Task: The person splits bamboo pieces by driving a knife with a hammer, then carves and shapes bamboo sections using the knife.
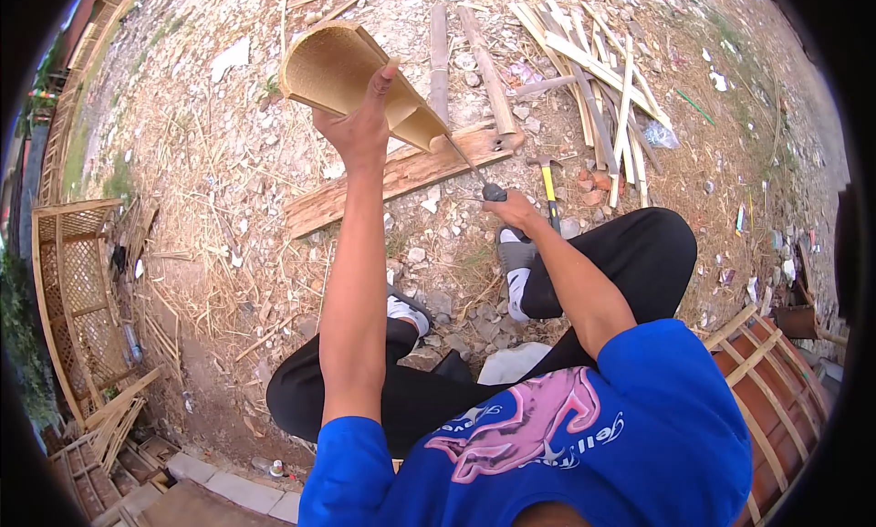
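Note:
My left hand [358, 125] grips the edge of a wide split bamboo piece [330, 60], its hollow inner side facing up and a partition showing inside. The bamboo is held tilted, its lower right end close above a weathered wooden plank [411, 176]. My right hand [514, 209] is closed on the dark handle of a knife [467, 160]. Its thin blade points up and left, and the tip meets or overlaps the bamboo's lower end; I cannot tell whether it cuts in. A hammer [548, 191] with a yellow and black handle lies right beside my right hand.
Bamboo strips and wood slats [607, 80] lie piled at the upper right. Two poles [486, 66] rest beyond the plank. Brick pieces [593, 189] sit near the hammer. A woven lattice frame [80, 299] stands at left. Straw and stones cover the ground.

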Motion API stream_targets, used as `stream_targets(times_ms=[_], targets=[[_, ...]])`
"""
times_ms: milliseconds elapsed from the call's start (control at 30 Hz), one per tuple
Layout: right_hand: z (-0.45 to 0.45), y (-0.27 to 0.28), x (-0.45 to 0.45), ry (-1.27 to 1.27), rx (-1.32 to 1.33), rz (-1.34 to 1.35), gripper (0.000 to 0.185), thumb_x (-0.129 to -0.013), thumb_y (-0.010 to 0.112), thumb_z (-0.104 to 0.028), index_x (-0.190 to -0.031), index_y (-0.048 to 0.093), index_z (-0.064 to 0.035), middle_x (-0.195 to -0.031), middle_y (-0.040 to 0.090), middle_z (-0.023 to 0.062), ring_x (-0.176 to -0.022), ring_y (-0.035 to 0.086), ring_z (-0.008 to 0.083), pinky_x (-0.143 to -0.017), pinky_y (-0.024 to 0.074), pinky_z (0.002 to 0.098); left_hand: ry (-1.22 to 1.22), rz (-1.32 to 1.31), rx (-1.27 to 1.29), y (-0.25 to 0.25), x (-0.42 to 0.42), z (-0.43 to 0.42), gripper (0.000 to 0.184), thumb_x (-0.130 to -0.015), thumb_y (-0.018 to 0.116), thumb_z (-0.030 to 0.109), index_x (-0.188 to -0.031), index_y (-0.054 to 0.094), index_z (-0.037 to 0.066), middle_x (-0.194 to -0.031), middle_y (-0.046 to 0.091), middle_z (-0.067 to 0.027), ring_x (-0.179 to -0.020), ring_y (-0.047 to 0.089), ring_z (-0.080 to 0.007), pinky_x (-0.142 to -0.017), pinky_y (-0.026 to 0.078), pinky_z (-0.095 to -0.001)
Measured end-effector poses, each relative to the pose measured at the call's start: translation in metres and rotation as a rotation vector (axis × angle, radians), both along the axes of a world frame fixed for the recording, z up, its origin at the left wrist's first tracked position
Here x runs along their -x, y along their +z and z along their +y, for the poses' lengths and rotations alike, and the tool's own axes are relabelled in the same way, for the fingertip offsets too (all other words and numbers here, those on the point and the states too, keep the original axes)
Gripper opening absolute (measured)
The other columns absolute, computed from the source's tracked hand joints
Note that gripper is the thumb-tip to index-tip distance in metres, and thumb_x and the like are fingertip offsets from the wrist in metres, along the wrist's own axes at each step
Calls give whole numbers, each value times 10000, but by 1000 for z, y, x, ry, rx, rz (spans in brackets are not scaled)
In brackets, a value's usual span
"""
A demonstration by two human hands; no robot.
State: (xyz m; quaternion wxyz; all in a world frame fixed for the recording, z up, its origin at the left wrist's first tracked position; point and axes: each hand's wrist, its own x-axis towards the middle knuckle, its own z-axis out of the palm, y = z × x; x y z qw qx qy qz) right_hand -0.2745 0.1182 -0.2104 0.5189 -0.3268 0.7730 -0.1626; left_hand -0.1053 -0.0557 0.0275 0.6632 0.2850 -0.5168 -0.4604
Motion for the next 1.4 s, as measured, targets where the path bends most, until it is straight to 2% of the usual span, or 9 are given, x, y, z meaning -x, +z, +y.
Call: stream_targets(times_ms=[167, 400, 633, 867, 1000, 1033, 1133, 1167, 1400], targets=[[-14, 79, 65, 220, 68, 429, 660, -657, 815, -411, -991, 652, 135, -1005, 685, 280, -959, 675, 366, -862, 517, 394, 7, -1, -95, 10, 11, 17, 492, -717, 880, 57, -1128, 612, 27, -1021, 660, -54, -904, 628, -143, -839, 531, -278], [-3, 102, 87, 279, 22, 493, 638, -672, 811, -394, -986, 649, 137, -1027, 658, 334, -1012, 655, 406, -879, 516, 406, 40, 81, -5, 36, 21, 59, 557, -706, 871, 20, -1176, 573, 39, -1023, 660, -63, -897, 642, -155, -845, 555, -296], [16, 83, 61, -356, 145, 64, 371, -713, 756, -216, -1013, 667, -16, -878, 677, 151, -811, 653, 258, -740, 499, 379, -45, -25, -43, -26, 15, 41, 437, -743, 804, -66, -1113, 572, -59, -1011, 682, -120, -861, 692, -181, -798, 621, -320], [13, 114, 52, -355, 375, 16, 247, -759, 702, -106, -968, 634, 8, -741, 605, 45, -585, 554, 140, -539, 449, 310, -179, -139, -26, -37, 3, 34, 380, -761, 804, -35, -1075, 591, -58, -967, 694, -113, -850, 694, -172, -777, 620, -329], [40, 150, 27, -63, 213, -199, 410, -696, 740, -183, -1038, 633, 15, -910, 675, 137, -815, 647, 250, -733, 503, 365, -243, -191, -41, -39, 4, 32, 349, -777, 778, -56, -1073, 594, -57, -961, 692, -111, -825, 701, -182, -764, 624, -335], [48, 138, 18, 79, 374, 167, 425, -683, 744, -185, -1043, 633, 12, -947, 678, 156, -867, 647, 281, -794, 497, 371, -274, -174, -31, -39, 5, 32, 339, -783, 769, -63, -1073, 595, -57, -961, 692, -112, -822, 703, -187, -763, 624, -336], [50, 138, 21, -82, 295, -28, 465, -675, 744, -193, -1072, 624, 19, -962, 677, 172, -882, 648, 300, -843, 490, 380, -331, -165, -6, -37, 12, 39, 316, -801, 752, -65, -1075, 595, -58, -963, 691, -122, -835, 706, -204, -767, 624, -338], [50, 141, 18, -94, 370, 219, 489, -689, 737, -171, -1119, 610, 23, -974, 675, 170, -871, 648, 273, -805, 497, 362, -338, -171, 8, -34, 14, 39, 310, -807, 749, -63, -1076, 594, -58, -964, 691, -126, -843, 706, -210, -769, 624, -339], [58, 213, 9, -497, 465, -265, 413, -756, 678, -53, -1150, 571, 9, -848, 603, 28, -710, 568, 117, -658, 473, 287, -270, -142, -44, -34, 26, 37, 395, -787, 795, -11, -1119, 583, -40, -996, 694, -103, -870, 691, -175, -790, 604, -306]])
